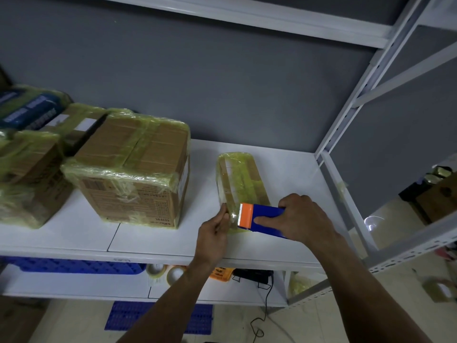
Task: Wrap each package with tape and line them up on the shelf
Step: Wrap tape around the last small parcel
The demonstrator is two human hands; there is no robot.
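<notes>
A small flat cardboard package, wrapped in yellowish clear tape, lies on the white shelf. My right hand grips a blue tape dispenser with an orange toothed blade, held at the package's near end. My left hand pinches the package's near left corner, where the tape meets the blade. To the left stands a large taped cardboard box, and more wrapped packages are lined up beyond it.
A grey wall backs the shelf. White metal uprights frame its right side. On the lower shelf lie tape rolls, a blue crate, an orange item and a black device with a cable. A blue pallet sits on the floor.
</notes>
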